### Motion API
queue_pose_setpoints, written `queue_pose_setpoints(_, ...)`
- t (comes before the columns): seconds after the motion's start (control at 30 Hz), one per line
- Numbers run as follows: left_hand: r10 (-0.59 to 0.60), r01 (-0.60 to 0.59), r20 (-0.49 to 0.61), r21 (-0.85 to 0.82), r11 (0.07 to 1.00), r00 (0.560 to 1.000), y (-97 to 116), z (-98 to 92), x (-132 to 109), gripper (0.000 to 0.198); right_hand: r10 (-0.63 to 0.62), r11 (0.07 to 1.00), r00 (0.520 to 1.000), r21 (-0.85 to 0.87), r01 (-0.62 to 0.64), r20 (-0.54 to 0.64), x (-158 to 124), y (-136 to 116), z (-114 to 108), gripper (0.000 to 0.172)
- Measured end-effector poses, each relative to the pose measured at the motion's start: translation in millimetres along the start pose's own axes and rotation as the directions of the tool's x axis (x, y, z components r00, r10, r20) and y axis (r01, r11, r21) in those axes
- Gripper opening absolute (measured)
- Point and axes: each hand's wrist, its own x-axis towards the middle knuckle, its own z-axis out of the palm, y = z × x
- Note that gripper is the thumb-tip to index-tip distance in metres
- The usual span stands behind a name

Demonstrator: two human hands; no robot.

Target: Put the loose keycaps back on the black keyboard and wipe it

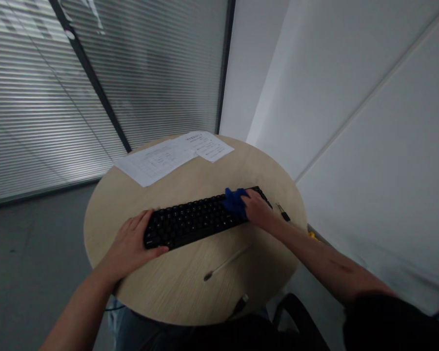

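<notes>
A black keyboard (190,219) lies slightly slanted across the middle of the round wooden table. My left hand (131,239) grips its left end, the thumb along the front edge and the fingers at the side and back. Bunched under my right hand (258,209) is a blue cloth (235,201), pressed onto the keys towards the right end. The fingers of that hand are closed on the cloth and partly hidden by it. Nearer to me lies a thin pale stick with a dark tip (208,276).
Printed sheets of paper (161,158) lie at the table's (190,302) back edge. A small black piece with thin metal prongs (283,213) is right of the keyboard. A black cable plug (241,304) rests at the near edge. White walls and a blind-covered glass partition (168,73) stand close behind.
</notes>
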Motion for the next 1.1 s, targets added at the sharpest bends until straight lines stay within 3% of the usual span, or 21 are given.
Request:
queue_pose_setpoints(0.13,-0.005,0.005,0.012,-0.004,1.0,1.0,-1.3,-0.4,0.5,0.115,0.179,0.983,0.984,-0.045,-0.179,-0.011,-1.3,49.9,-4.7,0.039)
queue_pose_setpoints(0.3,-0.033,0.035,0.044,-0.031,0.999,0.998,6.2,-4.4,1.3,0.115,0.332,0.938,0.943,-0.101,-0.333,-0.02,6.3,77.1,-16.4,0.04)
queue_pose_setpoints(0.4,-0.059,0.067,0.075,-0.107,0.992,0.995,16.1,-13.7,-0.5,0.123,0.346,0.931,0.937,-0.105,-0.349,-0.048,0.3,88.3,-31.0,0.044)
queue_pose_setpoints(0.47,-0.083,0.103,0.095,-0.228,0.968,0.992,18.5,-24.6,-5.3,0.127,0.272,0.955,0.954,-0.084,-0.284,-0.127,-7.7,90.1,-37.2,0.049)
queue_pose_setpoints(0.53,-0.164,0.179,0.071,-0.369,0.912,0.984,13.8,-38.1,-15.9,0.114,0.087,0.994,0.951,-0.041,-0.104,-0.296,-17.5,85.0,-38.1,0.051)
queue_pose_setpoints(0.63,-0.396,0.362,0.006,-0.423,0.831,0.918,-4.7,-57.5,-46.0,0.087,-0.156,0.983,0.871,0.014,0.184,-0.466,-33.4,62.3,-32.4,0.045)
queue_pose_setpoints(0.7,-0.502,0.476,0.023,-0.36,0.803,0.864,-19.3,-64.9,-72.5,0.075,-0.244,0.954,0.835,0.032,0.298,-0.494,-42.5,38.7,-27.0,0.039)
queue_pose_setpoints(0.8,-0.558,0.574,0.139,-0.246,0.781,0.818,-34.3,-64.0,-110.7,0.058,-0.386,0.896,0.811,0.031,0.443,-0.439,-50.4,-2.8,-18.9,0.031)
queue_pose_setpoints(0.9,-0.523,0.586,0.311,-0.16,0.794,0.793,-30.1,-52.3,-138.2,0.043,-0.583,0.773,0.739,0.049,0.632,-0.339,-52.5,-41.0,-12.1,0.027)
queue_pose_setpoints(1.0,-0.403,0.51,0.471,-0.122,0.852,0.785,-1.9,-37.0,-154.7,0.028,-0.698,0.665,0.655,0.078,0.743,-0.289,-52.2,-62.8,-11.0,0.028)
queue_pose_setpoints(1.1,-0.239,0.36,0.521,-0.144,0.922,0.819,41.4,-20.5,-165.0,0.03,-0.678,0.688,0.668,0.053,0.723,-0.308,-50.8,-61.6,-19.2,0.029)
